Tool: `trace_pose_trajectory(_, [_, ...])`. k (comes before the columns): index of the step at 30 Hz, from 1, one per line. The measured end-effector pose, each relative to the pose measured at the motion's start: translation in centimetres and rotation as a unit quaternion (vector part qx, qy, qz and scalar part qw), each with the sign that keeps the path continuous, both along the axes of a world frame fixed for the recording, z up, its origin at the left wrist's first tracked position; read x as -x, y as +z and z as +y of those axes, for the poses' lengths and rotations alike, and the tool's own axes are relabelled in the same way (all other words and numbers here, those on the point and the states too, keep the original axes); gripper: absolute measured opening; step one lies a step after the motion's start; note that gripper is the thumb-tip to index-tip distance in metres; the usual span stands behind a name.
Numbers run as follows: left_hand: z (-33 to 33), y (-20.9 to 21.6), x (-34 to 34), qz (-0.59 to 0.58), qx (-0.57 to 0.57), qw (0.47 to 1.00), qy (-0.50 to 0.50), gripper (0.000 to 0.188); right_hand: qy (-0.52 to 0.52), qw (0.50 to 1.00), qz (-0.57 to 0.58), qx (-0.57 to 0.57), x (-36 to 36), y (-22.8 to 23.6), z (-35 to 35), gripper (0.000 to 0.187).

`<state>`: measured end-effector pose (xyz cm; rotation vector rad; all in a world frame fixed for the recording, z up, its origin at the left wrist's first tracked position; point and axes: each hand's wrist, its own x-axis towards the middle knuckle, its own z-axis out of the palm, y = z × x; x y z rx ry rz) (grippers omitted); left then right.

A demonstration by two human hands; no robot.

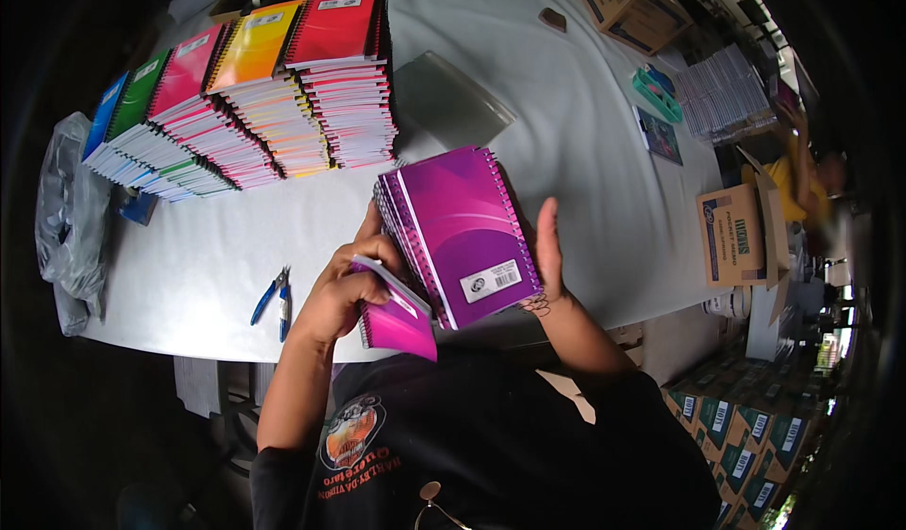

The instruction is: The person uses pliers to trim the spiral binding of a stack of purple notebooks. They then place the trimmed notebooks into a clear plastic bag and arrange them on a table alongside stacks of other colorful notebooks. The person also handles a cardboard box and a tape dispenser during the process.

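Left grip (342,294) closed on loose purple notebook (401,330); right grip (550,264) open, thumb raised, against purple stack (464,223) above table's (208,308) near edge. Stack probably hefty, glossy covers slippery; single notebook light, bendy. Best hold: both sides, gently, sparing wire spirals.

My notebooks (469,223) are purple and magenta with pale curved streaks; the stacked notebooks (250,105) run blue, green, pink, yellow-orange, red. My shirt (528,445) is black, the pliers' handles (283,313) blue.
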<state>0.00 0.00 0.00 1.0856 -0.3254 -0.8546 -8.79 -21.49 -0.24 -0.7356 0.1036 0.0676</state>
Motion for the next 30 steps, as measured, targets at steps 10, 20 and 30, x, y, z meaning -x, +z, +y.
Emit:
trace_pose_trajectory(10, [-2.4,1.1,0.3,0.021,0.010,0.999,0.040,0.017,0.042,0.993,-0.076,0.076,-1.2,1.5,0.6,0.074])
trace_pose_trajectory(20, [5.4,2.7,5.7,-0.126,-0.062,0.974,0.179,0.011,-0.163,0.698,-0.479,0.506,6.7,8.4,2.1,0.066])
trace_pose_trajectory(30, [11.8,2.6,4.2,-0.124,-0.061,0.986,0.097,0.021,-0.072,0.825,-0.165,0.536,2.1,3.9,15.4,0.024])
